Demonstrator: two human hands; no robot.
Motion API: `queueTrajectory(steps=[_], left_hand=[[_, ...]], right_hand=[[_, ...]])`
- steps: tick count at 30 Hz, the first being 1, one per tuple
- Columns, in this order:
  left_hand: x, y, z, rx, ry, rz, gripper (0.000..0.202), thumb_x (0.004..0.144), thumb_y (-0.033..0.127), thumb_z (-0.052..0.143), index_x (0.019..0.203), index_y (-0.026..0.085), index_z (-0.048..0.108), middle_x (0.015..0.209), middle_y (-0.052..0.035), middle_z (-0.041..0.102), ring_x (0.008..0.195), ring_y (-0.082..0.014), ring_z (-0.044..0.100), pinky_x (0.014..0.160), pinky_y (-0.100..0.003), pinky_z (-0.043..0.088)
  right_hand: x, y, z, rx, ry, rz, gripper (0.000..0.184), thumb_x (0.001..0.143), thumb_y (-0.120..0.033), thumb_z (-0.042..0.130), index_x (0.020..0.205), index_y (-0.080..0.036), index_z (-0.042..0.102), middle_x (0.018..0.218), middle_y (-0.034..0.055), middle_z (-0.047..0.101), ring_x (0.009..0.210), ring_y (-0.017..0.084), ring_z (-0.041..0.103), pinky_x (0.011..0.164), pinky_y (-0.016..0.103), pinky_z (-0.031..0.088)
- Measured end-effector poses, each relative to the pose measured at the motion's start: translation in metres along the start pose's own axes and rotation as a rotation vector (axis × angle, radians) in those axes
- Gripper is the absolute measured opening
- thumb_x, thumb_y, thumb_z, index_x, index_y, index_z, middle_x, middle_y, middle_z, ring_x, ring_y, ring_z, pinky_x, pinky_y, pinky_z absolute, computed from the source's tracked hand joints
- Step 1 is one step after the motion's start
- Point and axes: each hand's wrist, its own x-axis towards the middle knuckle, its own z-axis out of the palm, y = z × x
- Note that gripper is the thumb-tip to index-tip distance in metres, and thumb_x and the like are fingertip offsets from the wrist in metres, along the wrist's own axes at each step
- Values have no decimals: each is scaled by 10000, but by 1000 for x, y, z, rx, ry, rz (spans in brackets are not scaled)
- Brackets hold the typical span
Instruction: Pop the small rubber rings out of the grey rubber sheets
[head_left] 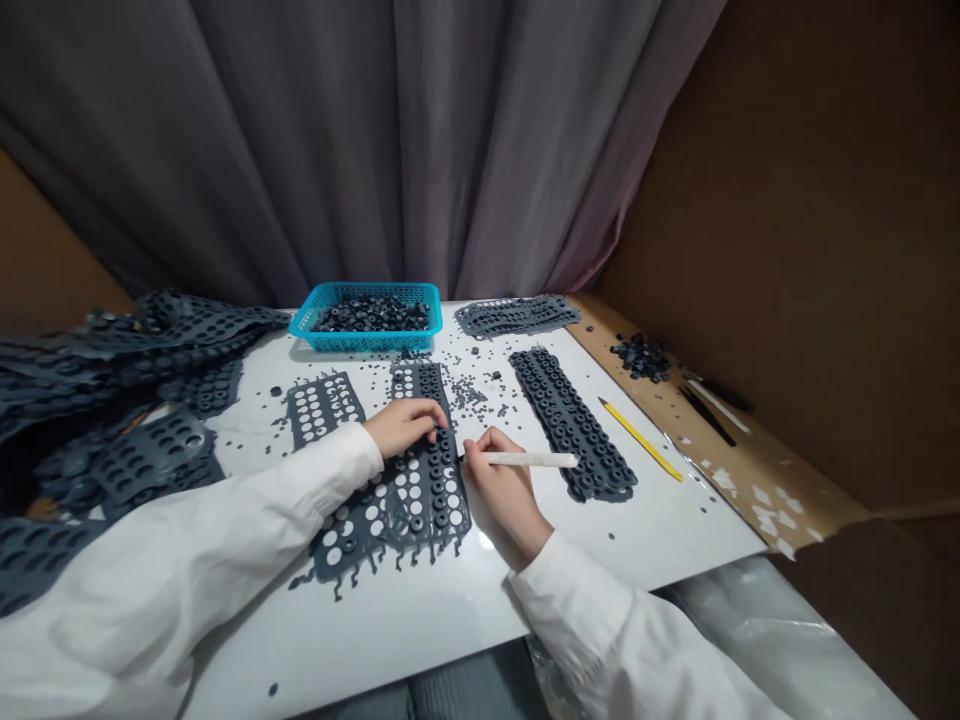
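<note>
A dark grey rubber sheet (427, 490) full of round rings and punched holes lies on the white table (450, 620) in front of me. My left hand (405, 425) rests on its upper part with the fingers curled and pressing down on it. My right hand (502, 490) is closed on a white stick tool (532, 460), whose left end touches the sheet's right edge. Both arms wear white sleeves.
A blue basket (367, 318) of loose rings stands at the back. Another ring sheet (574, 422) and a yellow pencil (641, 440) lie to the right. Punched sheets (322, 405) and a heap of scrap sheets (112, 400) fill the left. Cardboard (712, 430) borders the right edge.
</note>
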Motion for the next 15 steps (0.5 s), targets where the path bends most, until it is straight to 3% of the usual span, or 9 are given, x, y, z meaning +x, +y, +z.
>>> queueTrajectory(steps=[3,6,9,15], left_hand=[[0,4,7,374,-64,232,193,678,120,468,752,148,643,680,-20,604,638,-127,532,629,-228,398],[1,6,11,589,-139,371,163,657,181,571,782,134,663,735,-47,601,666,-150,548,638,-234,416],[5,6,13,742,-211,395,197,654,250,633,812,135,663,777,-66,598,720,-181,566,651,-248,426],[10,10,16,906,-255,405,128,685,215,610,797,160,640,807,-58,590,746,-191,575,627,-253,421]], right_hand=[[2,-2,2,-14,-19,-7,248,796,-332,495,598,-200,426,486,-48,480,493,114,438,519,235,318],[2,-4,3,-69,-17,-6,250,786,-308,504,578,-197,421,479,-49,476,495,113,435,516,232,305],[2,-5,3,-100,-20,1,245,784,-300,502,577,-195,425,486,-46,485,497,113,438,513,231,300],[1,-3,2,-74,-4,-9,246,786,-307,498,578,-195,429,504,-41,497,509,116,456,523,231,318]])
